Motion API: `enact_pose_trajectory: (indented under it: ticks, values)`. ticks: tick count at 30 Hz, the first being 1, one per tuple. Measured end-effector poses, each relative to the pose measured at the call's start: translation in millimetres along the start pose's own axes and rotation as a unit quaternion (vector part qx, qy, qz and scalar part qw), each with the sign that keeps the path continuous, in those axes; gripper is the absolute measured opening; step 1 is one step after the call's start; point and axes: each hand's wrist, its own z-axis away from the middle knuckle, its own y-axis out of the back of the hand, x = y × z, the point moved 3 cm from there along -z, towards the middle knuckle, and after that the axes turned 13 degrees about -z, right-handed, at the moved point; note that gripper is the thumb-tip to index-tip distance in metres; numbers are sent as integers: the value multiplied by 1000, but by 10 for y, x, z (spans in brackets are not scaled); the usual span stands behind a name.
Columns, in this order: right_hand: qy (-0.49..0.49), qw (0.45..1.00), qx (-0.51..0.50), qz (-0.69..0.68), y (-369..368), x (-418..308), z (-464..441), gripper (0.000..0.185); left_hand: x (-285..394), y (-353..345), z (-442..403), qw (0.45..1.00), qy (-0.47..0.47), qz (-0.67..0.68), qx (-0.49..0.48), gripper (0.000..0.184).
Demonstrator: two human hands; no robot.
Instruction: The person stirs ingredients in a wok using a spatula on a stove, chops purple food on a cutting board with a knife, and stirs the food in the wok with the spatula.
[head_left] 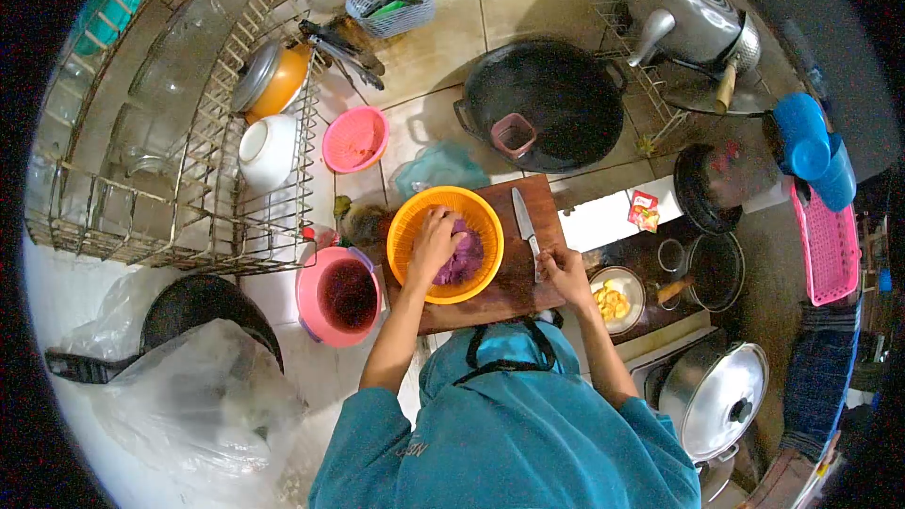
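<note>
Here, the left hand [436, 243] is inside the orange basket [403, 254], fingers bent over purple pieces [466, 259]; I cannot tell whether they pinch any. The basket sits on the board [517, 290], the knife [523, 215] lying beside it. The right hand [566, 275] is at the knife's handle, fingertips drawn together; whether they grip it, I cannot tell.

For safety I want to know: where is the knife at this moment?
In the head view, the knife is at the right side of the wooden board, just right of the orange basket, its handle next to the right hand.
</note>
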Motion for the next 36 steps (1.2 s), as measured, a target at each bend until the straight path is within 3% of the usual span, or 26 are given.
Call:
enact_pose_trajectory:
  ticks: [4,7,10,16,19,23,26,29,36]
  values:
    - [9,1000,-5,3,-32,-119,57,14,-49,64,-41,997,39,54,-25,33]
    - [15,1000,-2,-7,-19,-16,56,15,-74,134,-42,998,28,51,18,28]
    - [2,1000,-4,8,-11,50,44,15,-61,261,-24,991,50,121,-33,24]
    - [35,999,-13,-4,-16,98,23,15,-193,116,136,968,80,220,91,21]
    - [19,999,-23,-17,-40,78,31,15,-266,121,183,926,114,327,148,14]
    - [37,999,-27,-17,-79,78,52,15,-328,254,271,910,143,368,128,11]
    - [16,999,-23,-15,-114,28,75,15,-337,233,320,833,209,500,111,18]
    - [19,999,-29,-6,-134,21,96,16,-338,234,363,814,210,529,117,26]
    - [6,999,-31,19,-154,-50,117,17,-251,358,408,773,212,588,112,25]
